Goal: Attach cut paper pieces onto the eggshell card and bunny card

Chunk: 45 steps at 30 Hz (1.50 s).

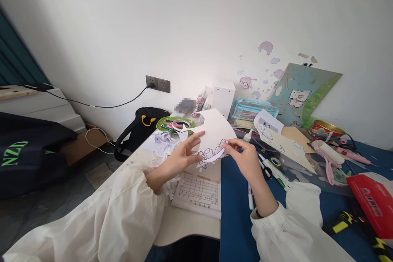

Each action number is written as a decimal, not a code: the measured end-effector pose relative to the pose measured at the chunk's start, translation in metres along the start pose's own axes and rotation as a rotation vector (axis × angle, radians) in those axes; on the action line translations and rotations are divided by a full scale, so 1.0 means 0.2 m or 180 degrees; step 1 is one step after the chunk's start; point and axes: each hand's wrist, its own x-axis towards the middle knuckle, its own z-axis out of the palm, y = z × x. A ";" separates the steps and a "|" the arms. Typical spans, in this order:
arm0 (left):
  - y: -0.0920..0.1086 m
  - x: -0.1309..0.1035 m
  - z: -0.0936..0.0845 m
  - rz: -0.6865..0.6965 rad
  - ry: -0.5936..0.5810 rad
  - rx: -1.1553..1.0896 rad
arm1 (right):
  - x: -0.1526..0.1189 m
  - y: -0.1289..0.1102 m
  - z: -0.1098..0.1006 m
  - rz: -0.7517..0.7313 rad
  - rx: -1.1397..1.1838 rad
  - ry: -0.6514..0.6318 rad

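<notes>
A white sheet of paper [216, 125] is held up in front of me, its edge cut into curves, with a curved notch at its upper left. Along its lower part runs a cartoon drawing [211, 154] in dark outline with a pale curved band. My left hand [181, 155] grips the sheet's lower left, thumb by the drawing and the other fingers partly spread. On the right side, my right hand [244, 157] pinches the drawing's edge between thumb and fingers. Beneath the sheet lies a booklet with a printed table [198, 194].
Paper scraps [167, 141] lie beside a green tray [161, 123] with a tape roll. Right of my hands are black-handled scissors [266, 172], more cut drawings [270, 137], a pink glue gun [328, 155] and a red packet [373, 202]. A black bag [138, 127] stands left.
</notes>
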 end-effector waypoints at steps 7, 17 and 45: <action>-0.01 0.01 0.01 0.0198 0.0058 -0.0299 | -0.02 -0.01 0.03 0.0034 -0.0073 -0.0197; -0.03 0.00 0.00 0.0146 0.0170 -0.0281 | -0.04 -0.03 0.04 -0.0056 0.0015 -0.0484; -0.08 0.00 0.02 0.0509 0.0179 0.0521 | 0.00 0.01 -0.01 0.0536 0.0879 -0.0425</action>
